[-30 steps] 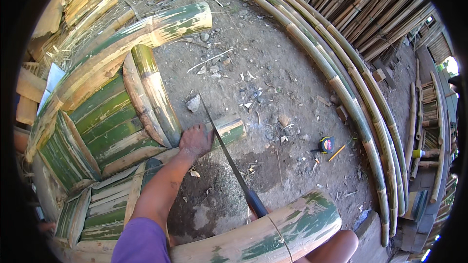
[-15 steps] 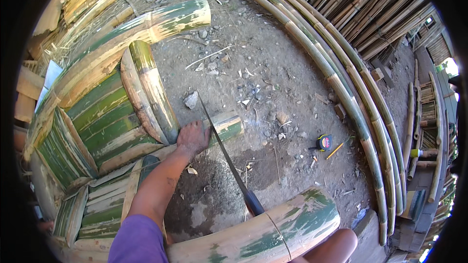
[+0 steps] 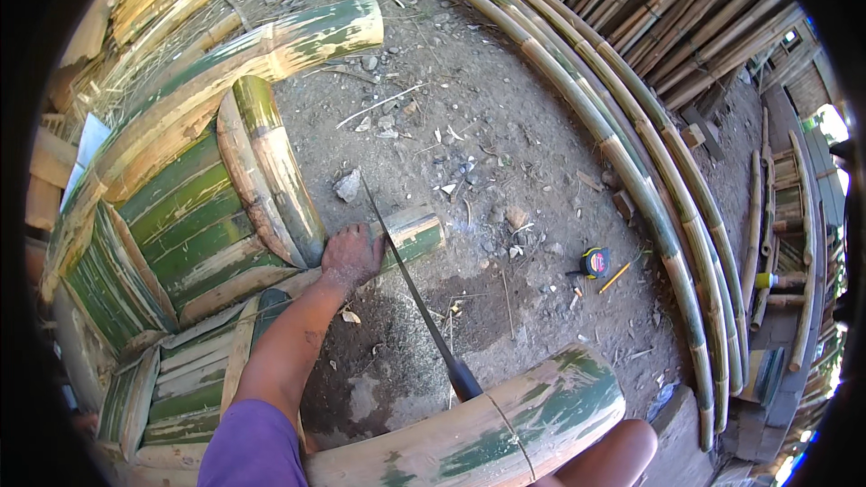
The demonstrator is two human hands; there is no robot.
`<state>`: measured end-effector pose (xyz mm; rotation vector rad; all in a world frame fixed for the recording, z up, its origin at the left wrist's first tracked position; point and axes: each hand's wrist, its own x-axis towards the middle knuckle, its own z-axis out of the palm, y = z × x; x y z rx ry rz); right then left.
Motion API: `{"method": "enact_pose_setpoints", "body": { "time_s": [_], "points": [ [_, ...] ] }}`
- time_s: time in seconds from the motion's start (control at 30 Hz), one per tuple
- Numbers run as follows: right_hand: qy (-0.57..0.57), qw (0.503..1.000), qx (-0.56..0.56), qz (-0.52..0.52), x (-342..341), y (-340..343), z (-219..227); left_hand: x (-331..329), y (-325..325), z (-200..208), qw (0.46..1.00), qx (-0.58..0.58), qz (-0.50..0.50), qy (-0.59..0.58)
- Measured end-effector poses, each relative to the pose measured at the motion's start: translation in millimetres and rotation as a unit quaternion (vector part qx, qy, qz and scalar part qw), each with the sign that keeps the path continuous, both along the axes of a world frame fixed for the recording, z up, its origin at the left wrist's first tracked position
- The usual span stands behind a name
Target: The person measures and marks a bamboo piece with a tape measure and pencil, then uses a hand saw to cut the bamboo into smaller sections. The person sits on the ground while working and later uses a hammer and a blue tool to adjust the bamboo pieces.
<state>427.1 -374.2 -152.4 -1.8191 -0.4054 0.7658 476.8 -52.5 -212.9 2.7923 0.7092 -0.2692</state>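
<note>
My left hand (image 3: 354, 254) is wrapped over a bamboo pole (image 3: 420, 238) that juts right from a green bamboo bench (image 3: 194, 216). Just right of my fingers, the thin dark blade of a handsaw (image 3: 410, 284) lies across the pole. Its dark handle (image 3: 465, 381) runs down behind a thick bamboo trunk (image 3: 460, 446) in front of me. That trunk hides my right hand, so its grip cannot be seen. A bare knee (image 3: 613, 455) shows beyond the trunk's right side.
A tape measure (image 3: 593, 262) and a yellow pencil (image 3: 614, 279) lie on the stony ground. Long bamboo poles (image 3: 622, 158) curve along the right, with stacked bamboo (image 3: 667, 9) behind. A pale stone (image 3: 348, 185) sits near the saw tip.
The saw's handle has slid slightly toward me, while the left hand keeps its place on the pole. The whole view has shifted a little.
</note>
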Motion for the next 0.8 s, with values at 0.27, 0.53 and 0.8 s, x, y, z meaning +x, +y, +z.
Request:
{"method": "enact_pose_setpoints", "body": {
  "time_s": [0.27, 0.53, 0.8],
  "points": [
    [-0.044, 0.997, 0.054, -0.03, 34.3, 65.8, 23.0, 3.1, 1.2, 6.2, 1.0, -0.015, -0.009, 0.012],
    [0.106, 0.993, 0.042, 0.016, 14.9, 13.4, -40.1, 0.1, 1.6, -1.0, 1.0, -0.003, -0.01, 0.02],
    [-0.023, 0.999, 0.001, -0.039, 13.5, 36.6, 16.6, 1.0, -0.2, 6.6, 1.0, -0.012, 0.003, 0.01]
  ]
}}
